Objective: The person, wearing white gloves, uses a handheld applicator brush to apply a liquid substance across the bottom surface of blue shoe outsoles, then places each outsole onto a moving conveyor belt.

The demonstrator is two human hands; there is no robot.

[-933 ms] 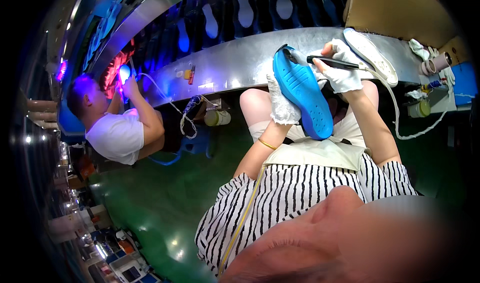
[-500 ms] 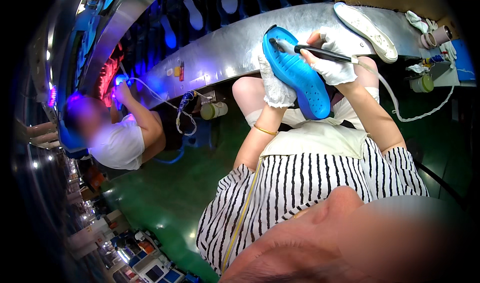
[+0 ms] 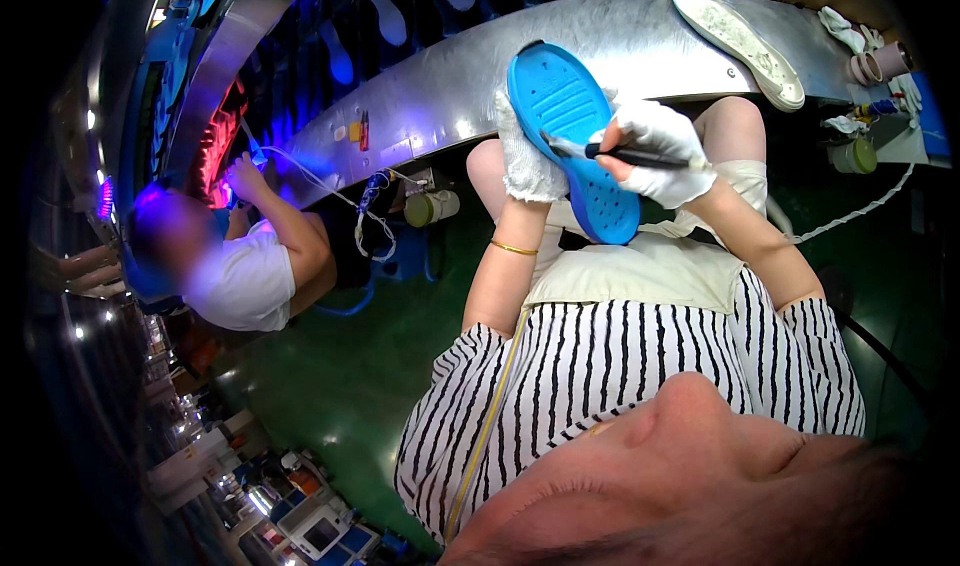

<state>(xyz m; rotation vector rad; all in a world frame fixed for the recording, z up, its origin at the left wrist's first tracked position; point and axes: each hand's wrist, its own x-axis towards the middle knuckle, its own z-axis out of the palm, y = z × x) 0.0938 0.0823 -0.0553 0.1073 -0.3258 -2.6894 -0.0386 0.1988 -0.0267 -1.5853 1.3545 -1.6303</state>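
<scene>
My left hand (image 3: 530, 161), in a white glove, grips a blue shoe sole (image 3: 567, 101) along its left side and underside. The sole is tilted above my lap, its wide end farther away, with holes and ridges on the face toward me. In my right hand (image 3: 660, 151), gloved with bare fingertips, is a black-handled brush (image 3: 640, 154). Its pale bristles meet the sole near the left edge, at the narrow middle. A pale tube trails from the brush's handle end, partly hidden behind my right forearm.
A white sole (image 3: 745, 46) lies on the curved metal ledge (image 3: 450, 76) ahead. Several soles stand on the dark conveyor (image 3: 400, 16) beyond. Gloves (image 3: 842, 28) and a tape roll (image 3: 893, 59) sit at far right. A co-worker (image 3: 250, 266) sits at left. A lidded pot (image 3: 430, 207) hangs under the ledge.
The brush has moved down the sole from the wide far end to the left edge near the middle. The sole and both hands have shifted slightly left.
</scene>
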